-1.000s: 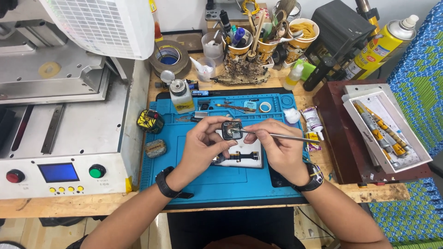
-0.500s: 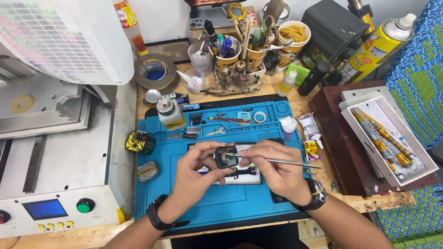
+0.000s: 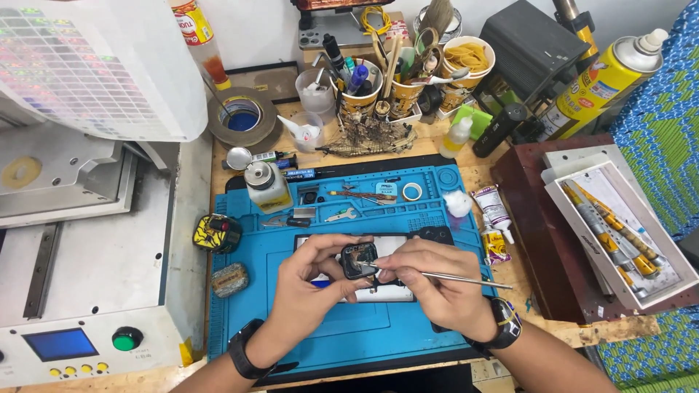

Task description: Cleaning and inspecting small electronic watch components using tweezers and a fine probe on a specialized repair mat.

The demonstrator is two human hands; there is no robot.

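- A small dark square gadget (image 3: 358, 260) with its inside open to view is held up just above the blue mat (image 3: 349, 342), near the mat's middle.
- The left hand (image 3: 309, 280) is clamped on the gadget, thumb and fingers pinching its left edge.
- The right hand (image 3: 437, 284) is closed around a thin metal tool (image 3: 466, 278); the tool's tip meets the gadget and its shaft sticks out to the right.
- Under both hands lies a white flat panel (image 3: 389, 292) on the mat.
- Each wrist wears a black watch.
- On the mat's upper left stands a small bottle with a metal cap (image 3: 266, 186); a roll of tape (image 3: 411, 191) lies further right.
- A yellow-and-black lump (image 3: 216, 233) sits at the mat's left edge, on the wooden tabletop (image 3: 502, 269).
- Cups full of tools (image 3: 408, 80) stand behind the mat; a grey machine (image 3: 87, 291) with a green button is to the left.
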